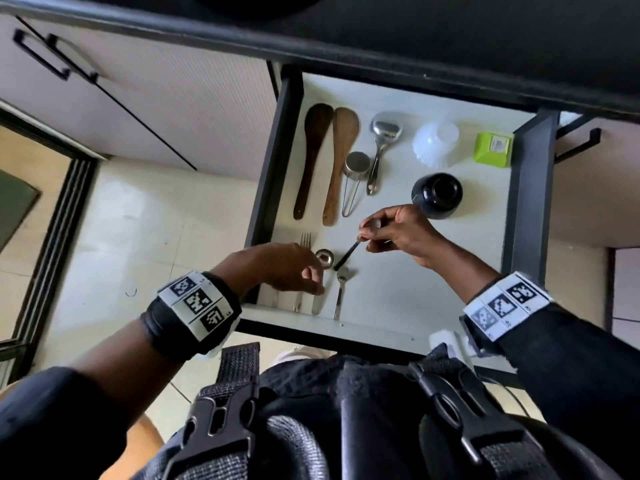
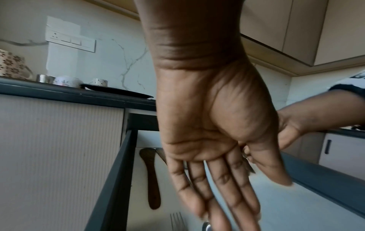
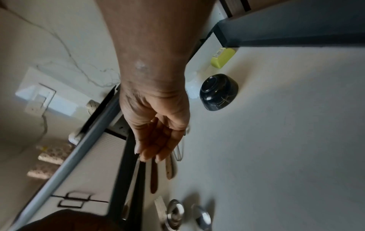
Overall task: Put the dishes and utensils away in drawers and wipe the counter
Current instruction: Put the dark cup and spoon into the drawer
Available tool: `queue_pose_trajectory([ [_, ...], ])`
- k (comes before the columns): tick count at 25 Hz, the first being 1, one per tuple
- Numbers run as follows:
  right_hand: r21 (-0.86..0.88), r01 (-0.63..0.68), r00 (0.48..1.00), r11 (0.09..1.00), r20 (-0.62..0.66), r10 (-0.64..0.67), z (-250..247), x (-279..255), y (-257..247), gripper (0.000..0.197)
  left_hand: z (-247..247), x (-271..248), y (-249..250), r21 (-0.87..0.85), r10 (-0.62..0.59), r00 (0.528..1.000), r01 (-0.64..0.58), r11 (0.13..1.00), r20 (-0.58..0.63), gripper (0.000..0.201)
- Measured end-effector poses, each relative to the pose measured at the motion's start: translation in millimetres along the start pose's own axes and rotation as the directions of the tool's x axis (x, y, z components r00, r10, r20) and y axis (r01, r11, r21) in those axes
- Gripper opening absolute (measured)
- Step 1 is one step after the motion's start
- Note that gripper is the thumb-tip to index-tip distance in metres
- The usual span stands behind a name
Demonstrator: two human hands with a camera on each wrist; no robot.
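1. Mid-frame in the head view, the right hand (image 1: pixel 398 233) pinches a dark-handled utensil (image 1: pixel 348 253) above the open drawer (image 1: pixel 408 289).
2. Lower left of it, the left hand (image 1: pixel 291 268) hovers with fingers straight over a fork (image 1: pixel 305 239) and spoons (image 1: pixel 341 289).

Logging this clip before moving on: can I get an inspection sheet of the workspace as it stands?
Surface: open drawer, white floor, dark side walls.
Job's things: two wooden spatulas, steel ladle, fork and spoons lie inside; black bowl upside down.
Clutter: green box, white plastic cup.
Hands: left hand open above the cutlery; right hand pinches a dark-handled utensil.
Cables: nothing seen.
Surroundings: cups and black tray on the counter.
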State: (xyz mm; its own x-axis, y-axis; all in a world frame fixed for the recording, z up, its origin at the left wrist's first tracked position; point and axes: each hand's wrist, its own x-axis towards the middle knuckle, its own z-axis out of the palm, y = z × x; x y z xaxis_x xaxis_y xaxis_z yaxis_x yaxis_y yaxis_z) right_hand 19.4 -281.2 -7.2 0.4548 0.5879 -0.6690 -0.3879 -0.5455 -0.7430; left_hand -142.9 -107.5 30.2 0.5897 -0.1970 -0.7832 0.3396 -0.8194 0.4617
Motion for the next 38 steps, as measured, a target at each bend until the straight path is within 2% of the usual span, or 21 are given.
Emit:
queue_pose_trajectory([
  [1, -0.085, -0.005, 1.0, 0.996, -0.014, 0.003, -1.1, 5.2, 8.5, 0.014, 4.3, 1.8, -2.3, 0.046, -0.052, 0.993, 0.047, 0.998, 0.108, 0.052],
  [3, -0.225, -0.023, 0.999, 0.974, -0.04, 0.015, -0.1, 10.2, 27.6, 0.018, 13.7, 1.6, -5.0, 0.151, -0.152, 0.942, 0.11, 0.982, 0.298, 0.071],
  [5, -0.366, -0.042, 0.998, 0.929, -0.055, 0.023, 2.7, 11.7, 43.7, 0.019, 19.1, 0.5, -6.1, 0.19, -0.209, 0.898, 0.145, 0.971, 0.387, 0.074],
  [7, -0.476, -0.046, 0.999, 0.878, -0.045, 0.028, 6.9, 10.0, 54.5, 0.02, 19.9, 0.1, -4.3, 0.152, -0.212, 0.896, 0.164, 0.975, 0.391, 0.07],
  [10, -0.533, -0.056, 0.998, 0.844, -0.046, 0.037, 12.4, 11.4, 60.3, 0.017, 18.7, -2.0, -5.6, 0.146, -0.21, 0.897, 0.165, 0.975, 0.388, 0.074],
  [12, -0.542, -0.067, 0.998, 0.837, -0.052, 0.046, 15.1, 14.1, 60.2, 0.016, 19.8, -4.0, -7.8, 0.163, -0.214, 0.886, 0.159, 0.974, 0.412, 0.087],
  [14, -0.549, -0.068, 0.997, 0.833, -0.009, 0.075, 17.2, 15.4, 60.8, 0.019, 21.3, -4.7, -10.1, 0.167, -0.2, 0.884, 0.141, 0.976, 0.423, 0.106],
  [15, -0.554, -0.061, 0.996, 0.83, 0.022, 0.088, 18.5, 15.6, 61.6, 0.021, 21.1, -5.6, -9.8, 0.171, -0.19, 0.888, 0.129, 0.977, 0.419, 0.11],
  [21, -0.732, -0.004, 0.996, 0.681, 0.055, 0.065, 21.5, 19.7, 64.9, 0.019, 18.4, -9.2, -7.0, 0.173, -0.162, 0.903, 0.099, 0.98, 0.397, 0.092],
  [31, -0.783, 0.07, 0.99, 0.618, 0.13, 0.052, 22.6, 28.6, 67.0, 0.014, 19.8, -6.6, -5.9, 0.181, -0.17, 0.903, 0.104, 0.978, 0.396, 0.093],
  [38, -0.811, 0.026, 0.995, 0.585, 0.079, 0.066, 23.4, 26.5, 68.8, 0.033, 19.9, -6.2, -5.3, 0.185, -0.162, 0.905, 0.095, 0.978, 0.392, 0.092],
])
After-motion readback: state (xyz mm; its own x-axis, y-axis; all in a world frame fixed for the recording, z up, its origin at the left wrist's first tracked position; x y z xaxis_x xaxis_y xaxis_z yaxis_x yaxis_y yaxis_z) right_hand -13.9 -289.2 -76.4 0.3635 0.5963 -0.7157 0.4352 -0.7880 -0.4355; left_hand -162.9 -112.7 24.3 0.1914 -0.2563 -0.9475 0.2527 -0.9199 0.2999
